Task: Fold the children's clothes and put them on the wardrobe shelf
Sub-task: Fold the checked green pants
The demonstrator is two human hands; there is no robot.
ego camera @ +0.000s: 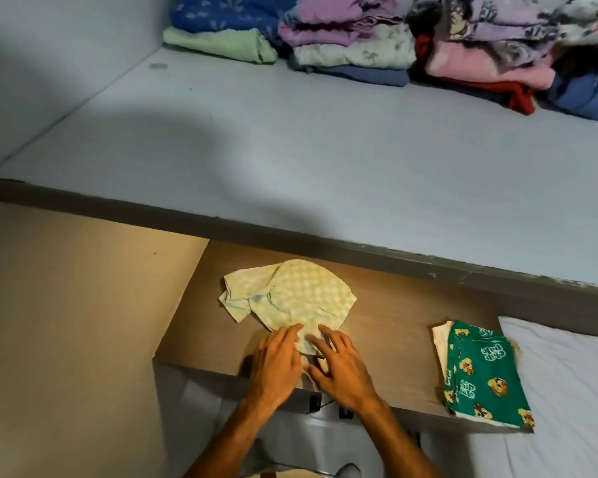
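Observation:
A pale green checked child's garment [292, 293] lies crumpled on a brown wooden ledge [387, 326]. My left hand [277, 362] and my right hand [342, 365] rest side by side on its near end, fingers spread and pressing the cloth flat. To the right on the same ledge sits a folded green garment with cartoon prints [484, 370], with a white piece under it. The pale wardrobe shelf [290, 139] runs above the ledge. Stacks of folded clothes [353, 39] line its back.
The shelf's dark front edge [290, 232] overhangs the ledge. A white bed sheet [567, 391] lies at the right. A beige wall panel [66, 322] stands to the left of the ledge.

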